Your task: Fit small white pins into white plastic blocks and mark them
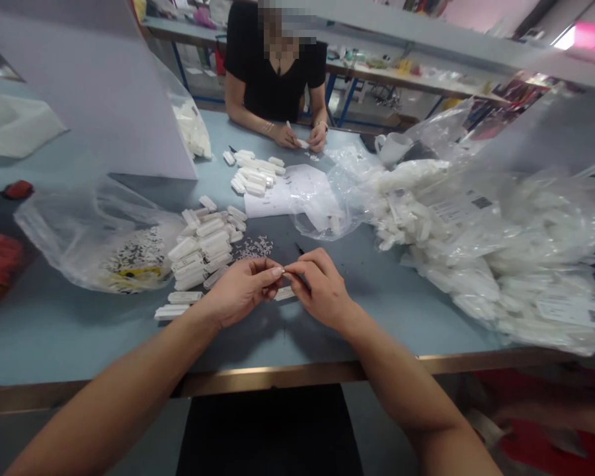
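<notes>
White plastic part [281, 272], small and narrow, is held at the centre of the frame between the fingertips of the left hand [240, 291] and the right hand [322, 292]. Both hands are closed to a narrow pinch, and the fingers hide the exact shape of the part. Judged from its appearance, the part is light and stiff, and its smooth surface may slip; fingertip hold along its long sides appears most secure. A white plastic bar [284, 293] lies on the tabletop just below the fingers, and a black tip [299, 248], of uncertain type, projects beyond the right hand. Left of the hands are a loose pile of white plastic bars [201, 248] and a small heap of white granules [252, 248]. Farther up, a second pile of white bars [254, 174] lies beside printed paper sheets [287, 192]. A transparent plastic bag [96, 238] lies at centre left, and bulk transparent bags of white parts [476, 231] fill the right of the frame. These items rest on a blue-grey table [69, 337] with a metal edge strip. At the top centre, a co-worker's hands [297, 137] hold a small white item at the far side of the table.
</notes>
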Motion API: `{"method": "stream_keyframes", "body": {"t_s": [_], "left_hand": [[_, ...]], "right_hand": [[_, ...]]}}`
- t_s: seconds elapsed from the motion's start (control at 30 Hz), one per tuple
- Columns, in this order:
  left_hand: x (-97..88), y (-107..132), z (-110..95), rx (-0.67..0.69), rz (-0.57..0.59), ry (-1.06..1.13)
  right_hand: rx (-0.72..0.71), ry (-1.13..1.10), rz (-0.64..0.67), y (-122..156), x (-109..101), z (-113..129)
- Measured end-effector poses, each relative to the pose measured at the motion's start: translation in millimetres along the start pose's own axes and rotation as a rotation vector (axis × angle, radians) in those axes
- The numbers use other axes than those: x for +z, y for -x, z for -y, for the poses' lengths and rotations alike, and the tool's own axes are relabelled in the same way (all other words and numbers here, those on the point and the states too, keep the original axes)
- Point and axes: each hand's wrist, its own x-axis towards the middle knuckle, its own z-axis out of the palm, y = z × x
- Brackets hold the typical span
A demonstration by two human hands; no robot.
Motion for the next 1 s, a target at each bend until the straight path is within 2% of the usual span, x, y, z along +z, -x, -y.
{"method": "stream_keyframes", "body": {"t_s": [0.23, 0.5, 0.57, 0.67, 0.77, 0.9, 1.0], "left_hand": [[-1.7, -1.1, 3.0, 0.006, -0.007, -0.117], [-7.5, -2.4, 3.7, 0.025, 0.018, -0.356], [-7.2, -1.5, -0.7, 0.028, -0.004, -0.492], [-8.9, -1.0, -8.1, 0.076, -0.053, -0.903], [-14.2, -2.6, -9.8, 0.129, 0.004, -1.263], [-18.8, -4.6, -0.5, 0.138, 0.117, -1.506], [-17.1, -5.3, 8.0, 0.154, 0.129, -1.606]], "right_hand": [[0.03, 0.007, 0.072, 0.2, -1.7, -0.9], [-0.026, 0.005, 0.121, -1.4, -6.3, -6.8], [-0.027, -0.003, 0.138, -2.0, -9.0, -8.1], [-0.043, -0.012, 0.209, -2.7, -14.4, -11.6], [-0.092, -0.01, 0.331, -3.4, -18.0, -14.9], [-0.185, 0.067, 0.471, -3.3, -15.9, -15.2], [-0.232, 0.123, 0.545, -1.6, -12.0, -14.0]]}}
